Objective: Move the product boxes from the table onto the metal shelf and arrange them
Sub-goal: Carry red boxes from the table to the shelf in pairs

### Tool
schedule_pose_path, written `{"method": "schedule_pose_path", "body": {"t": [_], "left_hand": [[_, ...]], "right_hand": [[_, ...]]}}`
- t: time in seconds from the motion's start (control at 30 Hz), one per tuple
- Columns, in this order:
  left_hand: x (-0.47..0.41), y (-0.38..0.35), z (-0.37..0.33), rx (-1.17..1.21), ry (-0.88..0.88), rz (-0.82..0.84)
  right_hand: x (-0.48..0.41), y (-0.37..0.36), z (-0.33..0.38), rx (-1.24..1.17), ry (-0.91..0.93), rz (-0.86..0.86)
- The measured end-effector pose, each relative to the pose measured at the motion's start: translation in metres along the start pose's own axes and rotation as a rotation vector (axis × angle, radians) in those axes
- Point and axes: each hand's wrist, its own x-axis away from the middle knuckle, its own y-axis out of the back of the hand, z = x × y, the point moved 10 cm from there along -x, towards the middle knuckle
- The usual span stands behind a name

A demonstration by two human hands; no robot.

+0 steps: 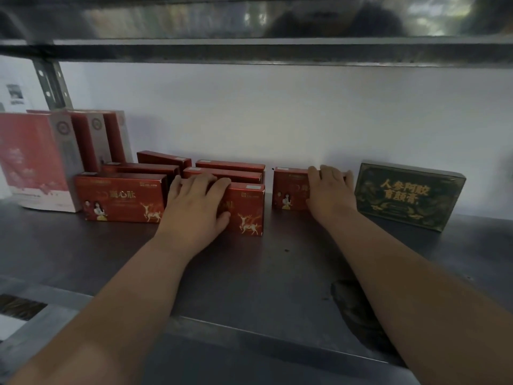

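Head: left grip (194, 202) clasps middle red box (247, 211), right grip (330, 190) lone red box (288, 190).

We see only a person's two arms and hands, and both are bare. The left hand (194, 201) and the right hand (330, 190) are uncovered, with short, rounded fingers and faint creases across the wrists. The left forearm (125, 301) and the right forearm (416, 287) are smooth and uncovered right to the lower edge of the view, growing broader toward us. What is worn above the elbows we cannot tell; the nails are too blurred to make out.
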Motion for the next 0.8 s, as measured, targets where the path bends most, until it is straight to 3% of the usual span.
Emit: {"method": "schedule_pose_path", "body": {"t": [0.3, 0.47, 0.5, 0.57, 0.67, 0.8], "left_hand": [[0.004, 0.003, 0.000, 0.038, 0.019, -0.004], [0.011, 0.035, -0.015, 0.095, -0.062, -0.221], [0.013, 0.037, -0.021, 0.134, -0.092, -0.199], [0.014, 0.026, -0.036, 0.198, -0.138, 0.000], [0.027, 0.001, -0.061, 0.163, -0.256, 0.273], [0.042, -0.014, -0.071, 0.291, -0.239, 0.460]], "right_hand": [[0.012, -0.006, 0.002, -0.015, 0.016, 0.029], [0.034, 0.013, 0.004, -0.089, 0.102, -0.036], [0.040, 0.018, 0.005, -0.113, 0.132, -0.053], [0.054, 0.019, 0.008, -0.160, 0.181, -0.028], [0.078, 0.001, 0.010, -0.244, 0.203, 0.176], [0.115, -0.006, 0.005, -0.309, 0.119, 0.381]]}}
